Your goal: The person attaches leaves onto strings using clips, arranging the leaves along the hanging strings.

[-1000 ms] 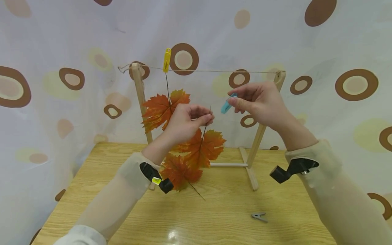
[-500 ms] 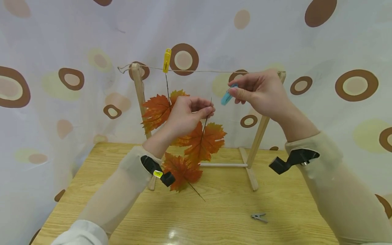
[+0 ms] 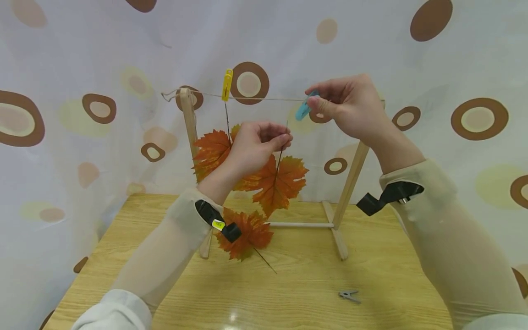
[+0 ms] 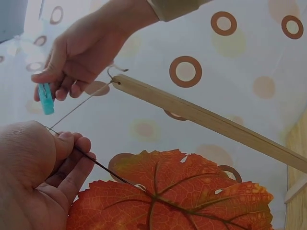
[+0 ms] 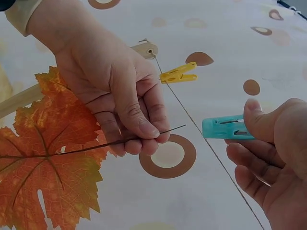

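Observation:
My left hand (image 3: 260,144) pinches the dark stem of an orange maple leaf (image 3: 280,183) between thumb and fingertips; the stem's tip sticks up past them. In the right wrist view that leaf (image 5: 48,158) hangs off to the left of the hand. My right hand (image 3: 350,107) holds a light-blue clothespin (image 3: 304,107) by its handle end, nose slanting down toward the stem tip. The clothespin's nose overlaps the string (image 5: 220,160) in the right wrist view. A yellow clothespin (image 3: 227,85) on the string holds another leaf (image 3: 212,149) by its stem, partly hidden behind my left hand.
The string runs between two wooden posts (image 3: 350,183) of a stand, joined low down by a white rod (image 3: 301,225). A third leaf (image 3: 247,236) lies on the wooden table (image 3: 288,298). A grey clothespin (image 3: 349,295) lies at the front right.
Both hands have risen toward the string, the left carrying the leaf and the right the light-blue clothespin. The yellow clothespin, table leaf and grey clothespin stay where they were.

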`<action>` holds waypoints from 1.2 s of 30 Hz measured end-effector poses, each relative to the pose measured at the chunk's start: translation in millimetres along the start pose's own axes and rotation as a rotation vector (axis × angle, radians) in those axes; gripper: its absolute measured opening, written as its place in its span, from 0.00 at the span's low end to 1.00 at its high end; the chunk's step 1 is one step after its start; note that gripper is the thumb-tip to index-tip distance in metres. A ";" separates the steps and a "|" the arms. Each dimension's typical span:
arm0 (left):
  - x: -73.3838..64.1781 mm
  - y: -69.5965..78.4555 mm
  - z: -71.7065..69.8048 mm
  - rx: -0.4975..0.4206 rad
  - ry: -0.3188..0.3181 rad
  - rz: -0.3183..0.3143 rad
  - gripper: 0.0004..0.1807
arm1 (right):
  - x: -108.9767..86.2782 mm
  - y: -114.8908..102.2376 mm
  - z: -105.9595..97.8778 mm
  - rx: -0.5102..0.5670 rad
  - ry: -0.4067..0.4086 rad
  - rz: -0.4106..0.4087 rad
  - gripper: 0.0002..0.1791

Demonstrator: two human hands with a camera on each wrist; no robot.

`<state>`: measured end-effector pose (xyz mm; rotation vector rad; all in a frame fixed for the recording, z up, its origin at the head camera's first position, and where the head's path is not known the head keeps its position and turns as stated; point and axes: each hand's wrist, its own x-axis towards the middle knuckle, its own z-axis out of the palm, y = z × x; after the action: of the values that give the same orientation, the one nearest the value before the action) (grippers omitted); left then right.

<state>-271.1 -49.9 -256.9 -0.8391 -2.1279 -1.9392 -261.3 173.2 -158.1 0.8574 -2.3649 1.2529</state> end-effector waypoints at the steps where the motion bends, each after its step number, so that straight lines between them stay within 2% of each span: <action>1: 0.6 0.3 0.0 0.002 0.000 0.001 0.07 | 1.5 -0.1 0.0 -0.008 0.002 -0.001 0.12; 14: 11.0 3.3 -3.8 -0.012 0.010 0.013 0.09 | 18.6 -2.3 -7.6 -0.092 0.017 0.013 0.14; 20: 12.5 0.5 -2.5 -0.016 0.029 -0.015 0.09 | 26.4 2.3 -7.3 -0.174 0.022 0.002 0.14; 36: 23.2 3.0 -1.8 -0.074 0.088 -0.036 0.09 | 45.4 3.8 -2.9 -0.157 0.050 0.069 0.14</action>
<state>-289.4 -44.6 -243.3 -0.7182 -2.0471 -2.0449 -298.5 161.2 -134.4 0.6934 -2.4335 1.0826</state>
